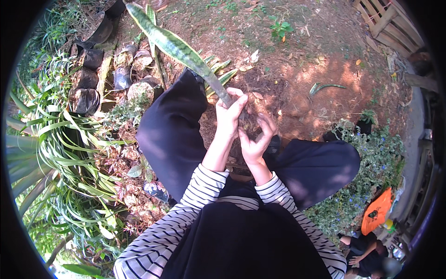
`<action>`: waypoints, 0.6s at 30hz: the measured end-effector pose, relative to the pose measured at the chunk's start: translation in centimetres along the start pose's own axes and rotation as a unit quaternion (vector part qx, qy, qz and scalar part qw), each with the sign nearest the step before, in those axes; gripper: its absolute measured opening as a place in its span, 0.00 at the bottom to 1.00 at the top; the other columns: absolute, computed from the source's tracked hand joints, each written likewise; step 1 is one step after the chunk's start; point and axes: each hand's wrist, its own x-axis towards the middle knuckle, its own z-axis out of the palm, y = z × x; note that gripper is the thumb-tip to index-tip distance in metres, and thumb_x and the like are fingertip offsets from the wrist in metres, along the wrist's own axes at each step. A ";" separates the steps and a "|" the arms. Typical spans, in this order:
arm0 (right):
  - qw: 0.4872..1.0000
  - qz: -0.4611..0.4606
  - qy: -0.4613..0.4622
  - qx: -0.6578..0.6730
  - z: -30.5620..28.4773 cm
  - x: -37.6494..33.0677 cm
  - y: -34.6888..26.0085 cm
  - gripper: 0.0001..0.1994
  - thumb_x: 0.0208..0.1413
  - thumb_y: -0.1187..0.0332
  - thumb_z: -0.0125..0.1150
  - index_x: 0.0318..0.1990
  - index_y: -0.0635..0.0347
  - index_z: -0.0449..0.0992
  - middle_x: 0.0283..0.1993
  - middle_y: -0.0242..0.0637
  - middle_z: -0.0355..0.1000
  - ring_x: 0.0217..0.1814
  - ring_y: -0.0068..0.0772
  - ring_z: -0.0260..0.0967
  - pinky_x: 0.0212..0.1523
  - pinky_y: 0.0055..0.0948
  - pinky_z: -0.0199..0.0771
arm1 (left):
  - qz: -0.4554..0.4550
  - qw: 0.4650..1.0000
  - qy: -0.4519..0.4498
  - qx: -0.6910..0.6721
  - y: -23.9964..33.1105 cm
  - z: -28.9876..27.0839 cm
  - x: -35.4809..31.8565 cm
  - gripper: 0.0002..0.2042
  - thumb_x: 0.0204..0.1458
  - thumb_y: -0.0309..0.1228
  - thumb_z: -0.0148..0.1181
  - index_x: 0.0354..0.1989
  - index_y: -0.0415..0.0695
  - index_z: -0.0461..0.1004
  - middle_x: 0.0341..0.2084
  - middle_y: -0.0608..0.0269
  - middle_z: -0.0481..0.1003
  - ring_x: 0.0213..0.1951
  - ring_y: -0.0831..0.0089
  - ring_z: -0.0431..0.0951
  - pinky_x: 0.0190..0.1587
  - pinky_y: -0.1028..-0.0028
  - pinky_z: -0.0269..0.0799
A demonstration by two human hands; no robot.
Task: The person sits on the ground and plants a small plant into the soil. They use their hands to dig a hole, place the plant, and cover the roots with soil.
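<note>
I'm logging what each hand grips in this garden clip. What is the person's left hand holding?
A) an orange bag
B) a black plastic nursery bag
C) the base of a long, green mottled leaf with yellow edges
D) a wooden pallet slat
C: the left hand is closed around the lower end of the long mottled leaf, which rises up and to the left, while the right hand works at the root clump just beneath it.

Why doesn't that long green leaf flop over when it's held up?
The long green leaf probably is stiff: the left hand grips only its base, yet it juts out straight. The rooty clump by the right hand looks crumbly, so soil may drop.
</note>
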 end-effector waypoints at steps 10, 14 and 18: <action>0.886 0.342 0.024 0.311 -1.6 2.6 -1.8 0.09 0.50 0.79 0.58 0.41 0.66 0.71 0.43 0.35 0.70 0.47 0.22 0.64 0.50 0.23 0.64 | -0.042 0.981 -0.165 0.093 3.0 0.3 -0.1 0.25 0.53 0.40 0.50 0.55 0.37 0.60 0.47 0.51 0.69 0.46 0.70 0.71 0.50 0.71 0.66; 0.843 0.412 -0.004 0.347 -0.9 1.9 -1.6 0.11 0.49 0.79 0.60 0.41 0.67 0.73 0.43 0.35 0.71 0.46 0.23 0.66 0.50 0.24 0.64 | -0.010 0.998 -0.044 -0.037 0.5 0.3 0.0 0.30 0.48 0.47 0.54 0.53 0.36 0.61 0.42 0.51 0.70 0.49 0.58 0.70 0.46 0.62 0.70; 0.905 0.336 -0.028 0.261 -0.2 -0.1 -0.4 0.09 0.47 0.78 0.62 0.38 0.66 0.75 0.40 0.35 0.72 0.44 0.25 0.67 0.48 0.24 0.65 | -0.014 0.997 0.056 -0.055 -1.1 -0.7 0.2 0.10 0.49 0.30 0.60 0.34 0.42 0.66 0.24 0.62 0.69 0.27 0.70 0.74 0.30 0.72 0.73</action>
